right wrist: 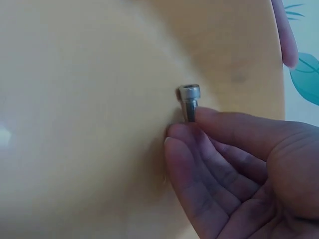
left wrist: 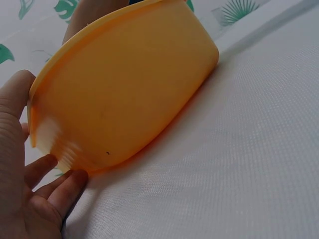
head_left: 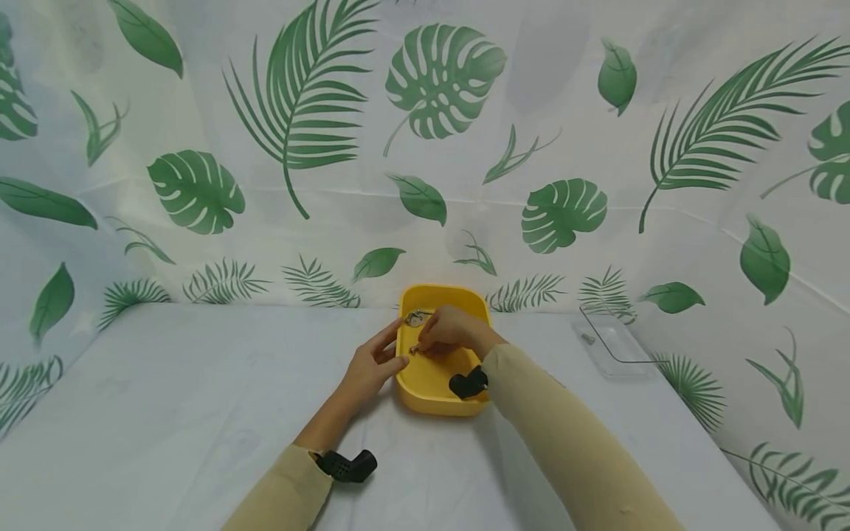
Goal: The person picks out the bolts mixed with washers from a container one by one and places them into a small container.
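My right hand (head_left: 451, 332) reaches into a yellow tray (head_left: 425, 383) with raised walls. Thumb and fingertips pinch a silver socket-head screw (right wrist: 189, 94), head up, close over the tray floor in the right wrist view. My left hand (head_left: 368, 369) holds the tray's left side. In the left wrist view, one of its digits lies at the rim and other fingertips press low on the outer wall. A small cluster of metal parts (head_left: 417, 318) lies at the tray's far left; their exact kind is too small to tell.
To the right on the white-covered table (head_left: 166, 413) stands a clear plastic container (head_left: 627, 361) with a small item (head_left: 587, 338) at its left. A leaf-printed cloth (head_left: 465, 184) hangs behind the table. Each wrist wears a black device (head_left: 347, 466).
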Demonstrator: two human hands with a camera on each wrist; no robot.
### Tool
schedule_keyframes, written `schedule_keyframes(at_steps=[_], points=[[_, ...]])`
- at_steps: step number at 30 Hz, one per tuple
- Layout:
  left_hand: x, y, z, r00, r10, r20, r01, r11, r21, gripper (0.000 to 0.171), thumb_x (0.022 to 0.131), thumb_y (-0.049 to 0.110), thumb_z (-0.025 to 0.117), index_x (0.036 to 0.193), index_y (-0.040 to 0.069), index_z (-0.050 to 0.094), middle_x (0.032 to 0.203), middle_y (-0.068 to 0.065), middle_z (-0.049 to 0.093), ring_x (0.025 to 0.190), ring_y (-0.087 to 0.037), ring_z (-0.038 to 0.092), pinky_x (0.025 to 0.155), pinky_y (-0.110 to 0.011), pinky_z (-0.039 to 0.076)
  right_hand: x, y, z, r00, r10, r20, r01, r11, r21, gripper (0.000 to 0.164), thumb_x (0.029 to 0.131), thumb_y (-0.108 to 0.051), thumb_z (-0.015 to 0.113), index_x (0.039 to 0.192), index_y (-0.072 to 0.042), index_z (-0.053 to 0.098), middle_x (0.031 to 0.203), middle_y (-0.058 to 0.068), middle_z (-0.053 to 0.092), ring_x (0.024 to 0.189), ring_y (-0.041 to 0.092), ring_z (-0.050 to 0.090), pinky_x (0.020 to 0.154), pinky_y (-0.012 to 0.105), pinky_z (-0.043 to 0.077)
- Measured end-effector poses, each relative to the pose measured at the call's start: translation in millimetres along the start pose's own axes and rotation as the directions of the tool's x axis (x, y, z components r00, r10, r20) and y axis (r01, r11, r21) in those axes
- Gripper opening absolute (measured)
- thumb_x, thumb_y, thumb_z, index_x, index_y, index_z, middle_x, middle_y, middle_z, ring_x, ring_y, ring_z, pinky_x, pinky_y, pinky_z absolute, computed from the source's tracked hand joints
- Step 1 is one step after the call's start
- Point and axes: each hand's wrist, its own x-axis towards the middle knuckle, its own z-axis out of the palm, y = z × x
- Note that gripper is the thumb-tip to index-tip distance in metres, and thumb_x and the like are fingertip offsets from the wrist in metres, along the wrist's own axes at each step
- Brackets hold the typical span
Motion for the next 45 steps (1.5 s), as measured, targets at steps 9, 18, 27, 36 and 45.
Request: schedule_keyframes(at_steps=[9, 18, 27, 36, 45], points=[[-0.3, 1.8, 0.0, 1.0, 0.017, 0.015, -0.017, 1.0, 0.011, 0.07, 0.096, 0.015, 0.062, 0.159, 0.024, 0.034, 0.163, -0.008, 0.039, 0.139, -0.034, 0.053, 0.108, -0.044, 0.051, 3, -8, 6, 0.997, -0.046, -0.056, 0.049, 0.997, 0.065, 0.025, 0.094, -0.005, 0.067, 0.118, 0.001, 0.073, 0.108, 0.015, 0.075, 0.088, 0.021, 0.074, 0.085, 0.031, 0.063], [-0.4, 2.6, -0.6, 1.0, 0.021, 0.02, -0.021, 1.0, -0.003, 0.069, 0.097, 0.013, 0.061, 0.159, 0.023, 0.034, 0.164, -0.007, 0.038, 0.141, -0.035, 0.051, 0.109, -0.043, 0.05, 11, -8, 11, 0.995, -0.062, -0.071, 0.07, 0.991, 0.111, 0.027, 0.096, -0.003, 0.063, 0.121, 0.003, 0.071, 0.11, 0.015, 0.074, 0.086, 0.021, 0.072, 0.086, 0.031, 0.063], [-0.7, 1.3, -1.9, 0.999, 0.03, 0.027, -0.029, 0.999, -0.019, 0.071, 0.096, 0.011, 0.062, 0.159, 0.025, 0.035, 0.163, -0.008, 0.039, 0.14, -0.035, 0.052, 0.11, -0.045, 0.049, 21, -3, 14, 0.996, -0.028, -0.083, 0.045, 0.977, 0.211, 0.027, 0.095, -0.002, 0.063, 0.121, 0.004, 0.068, 0.11, 0.017, 0.073, 0.087, 0.02, 0.073, 0.085, 0.032, 0.063], [-1.2, 0.5, -3.6, 0.999, 0.037, 0.021, -0.036, 0.999, -0.022, 0.071, 0.095, 0.011, 0.063, 0.159, 0.024, 0.035, 0.162, -0.008, 0.04, 0.139, -0.036, 0.053, 0.108, -0.045, 0.051, 24, -3, 16, 0.995, -0.019, -0.094, 0.044, 0.963, 0.266, 0.024, 0.096, -0.004, 0.064, 0.118, 0.004, 0.071, 0.109, 0.017, 0.074, 0.088, 0.021, 0.074, 0.084, 0.032, 0.063], [-0.6, -0.3, -2.4, 1.0, 0.021, 0.021, -0.021, 0.999, -0.025, 0.07, 0.095, 0.01, 0.062, 0.158, 0.026, 0.036, 0.162, -0.007, 0.041, 0.138, -0.034, 0.054, 0.107, -0.042, 0.052, 24, -5, 18, 0.995, 0.002, -0.103, 0.028, 0.958, 0.287, 0.022, 0.095, -0.003, 0.066, 0.114, 0.003, 0.072, 0.107, 0.017, 0.075, 0.088, 0.021, 0.075, 0.085, 0.032, 0.063]])
